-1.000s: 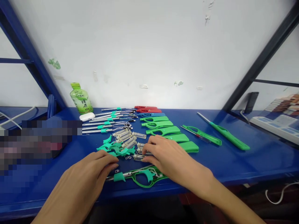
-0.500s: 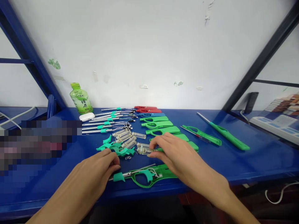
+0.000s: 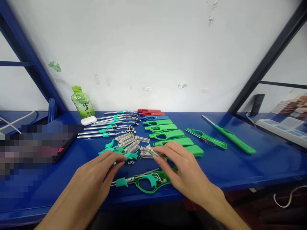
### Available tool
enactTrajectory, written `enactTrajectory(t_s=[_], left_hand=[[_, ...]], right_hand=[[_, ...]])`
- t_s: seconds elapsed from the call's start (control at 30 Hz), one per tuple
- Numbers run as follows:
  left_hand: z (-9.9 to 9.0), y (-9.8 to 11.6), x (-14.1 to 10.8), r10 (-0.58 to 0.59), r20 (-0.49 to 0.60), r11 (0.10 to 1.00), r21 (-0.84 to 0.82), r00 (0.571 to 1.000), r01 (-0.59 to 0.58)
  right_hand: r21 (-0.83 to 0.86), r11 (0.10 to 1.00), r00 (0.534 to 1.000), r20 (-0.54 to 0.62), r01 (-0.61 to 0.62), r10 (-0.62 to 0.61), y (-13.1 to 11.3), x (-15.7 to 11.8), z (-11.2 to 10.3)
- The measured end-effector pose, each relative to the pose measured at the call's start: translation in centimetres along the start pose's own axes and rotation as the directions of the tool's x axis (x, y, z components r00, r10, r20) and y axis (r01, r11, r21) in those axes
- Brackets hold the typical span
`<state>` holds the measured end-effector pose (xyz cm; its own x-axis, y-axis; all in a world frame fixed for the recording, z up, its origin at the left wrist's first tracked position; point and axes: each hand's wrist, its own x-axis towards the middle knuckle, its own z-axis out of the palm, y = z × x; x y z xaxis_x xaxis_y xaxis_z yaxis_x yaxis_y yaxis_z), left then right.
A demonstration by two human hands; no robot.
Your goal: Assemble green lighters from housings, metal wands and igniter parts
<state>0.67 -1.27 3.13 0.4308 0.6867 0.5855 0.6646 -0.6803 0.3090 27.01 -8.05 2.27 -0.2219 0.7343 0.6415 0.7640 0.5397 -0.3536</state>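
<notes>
Pinched in my right hand (image 3: 178, 163) is a clear fuel tank (image 3: 153, 151), tilted above other clear tanks. My left hand (image 3: 109, 164) has its thumb and fingertips close together beside the teal trigger pieces (image 3: 130, 156); whether something small is between them I cannot make out. Below both hands lies an open green lighter half (image 3: 146, 190) with a teal trigger, white wires and a metal rod, a teal piece (image 3: 122, 182) around the rod. A pile of clear tanks (image 3: 127, 140) sits behind the teal pieces.
Metal rods with wires (image 3: 96, 132) lie at the back left, near a green bottle (image 3: 83, 103) and a white case (image 3: 88, 120). Green shells (image 3: 168, 134) stand in a row, with red shells (image 3: 151, 112) behind. A long green lighter (image 3: 236, 140) lies right.
My right hand has lifted and tilted a clear tank from the ones beneath it. My left hand has moved up slightly, towards the teal pieces.
</notes>
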Motion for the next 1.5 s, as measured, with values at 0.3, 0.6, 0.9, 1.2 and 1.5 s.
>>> enactTrajectory(t_s=[0.3,0.6,0.9,1.2,1.5], left_hand=[[0.2,2.2,-0.8,0.113,-0.146,0.987,-0.098,0.983,-0.128],[1.3,2.7,-2.3,0.079,-0.138,0.983,-0.153,0.987,-0.1],[1.4,2.9,-2.1,0.121,-0.104,0.975,-0.173,0.987,-0.137],[1.2,3.1,-2.7,0.14,-0.162,0.99,0.0,0.977,-0.142],[1.1,3.9,-2.9,0.196,-0.331,0.98,0.035,0.923,-0.195]], right_hand=[[0.095,0.99,0.994,0.024,-0.109,0.107,-1.4,-0.6,-0.6],[0.176,0.974,0.987,0.089,-0.145,0.13,-2.4,-0.9,-0.6],[0.146,0.979,0.986,0.107,-0.143,0.128,-2.7,-1.2,-0.4],[0.201,0.975,0.987,0.151,-0.093,0.063,-3.0,-1.0,-0.7],[0.217,0.973,0.99,0.129,-0.076,0.049,-3.8,-1.9,0.0]])
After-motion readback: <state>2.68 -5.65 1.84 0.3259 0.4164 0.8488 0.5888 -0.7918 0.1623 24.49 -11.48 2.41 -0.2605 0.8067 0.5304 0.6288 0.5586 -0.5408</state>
